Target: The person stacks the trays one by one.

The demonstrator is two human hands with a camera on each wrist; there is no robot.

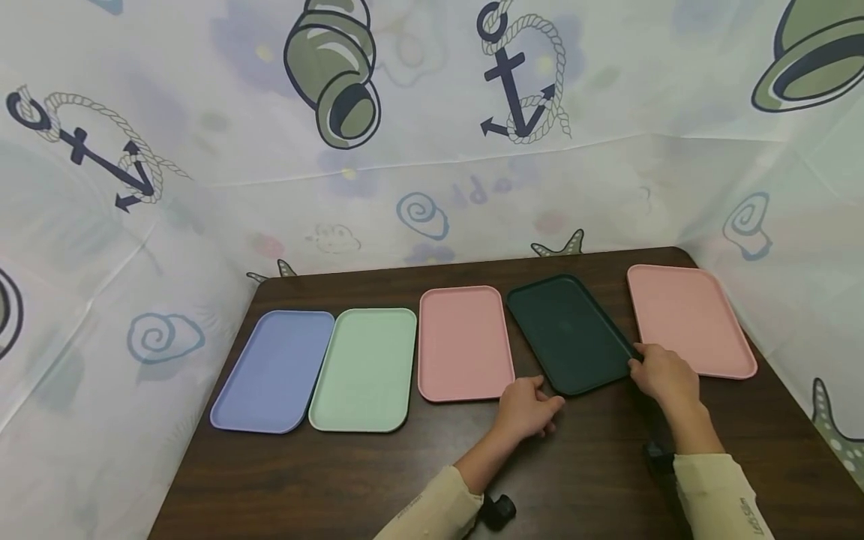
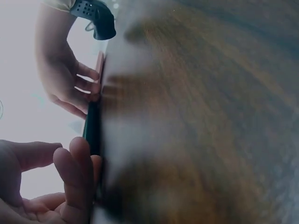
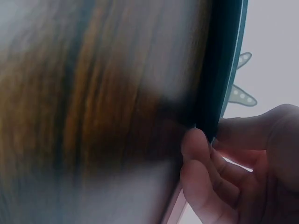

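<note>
A dark green tray [image 1: 574, 330] lies turned at an angle in the row, fourth from the left. My right hand [image 1: 664, 375] pinches its near right corner; in the right wrist view the thumb and fingertips [image 3: 195, 144] meet at the tray's rim [image 3: 222, 70]. My left hand [image 1: 526, 411] is close by the green tray's near left corner and overlaps the near right corner of the middle pink tray [image 1: 466, 345]. Nothing shows between the left thumb and fingers [image 2: 72, 170] in the left wrist view.
A blue tray [image 1: 273, 371] and a light green tray [image 1: 364, 371] lie side by side on the left. Another pink tray [image 1: 691, 319] lies at the right edge of the dark wooden table [image 1: 324, 480]. Patterned cloth [image 1: 432, 150] hangs behind and beside the table.
</note>
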